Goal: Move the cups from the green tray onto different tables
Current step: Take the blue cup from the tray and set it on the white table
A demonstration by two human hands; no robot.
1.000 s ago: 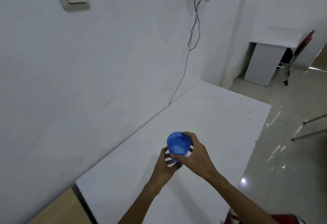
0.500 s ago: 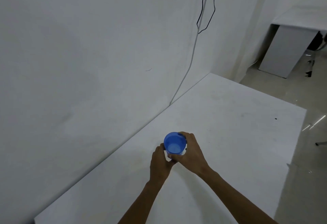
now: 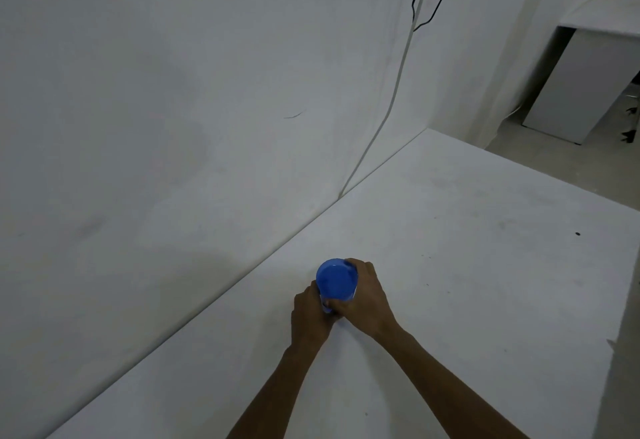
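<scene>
Near the wall side of the white table [image 3: 485, 265], we are holding the blue cup [image 3: 336, 279] upright between both hands, at or just above the surface. Our left hand [image 3: 310, 314] and right hand [image 3: 365, 294] are wrapping curled fingers around its sides. It is looking light, thin, probably squashable plastic, so we are judging a gentle mid-wall grip safest.

White room, dim even light.
White table [image 3: 467, 265] butted against a plain white wall [image 3: 173, 92]; a few dark specks on the top. White cable [image 3: 391, 106] ran down the wall to the table edge, thin black wire [image 3: 436, 5] looped beside it near the top. Grey glossy floor [image 3: 554, 161] at right, second white desk [image 3: 581, 81] standing in the far corner.
</scene>
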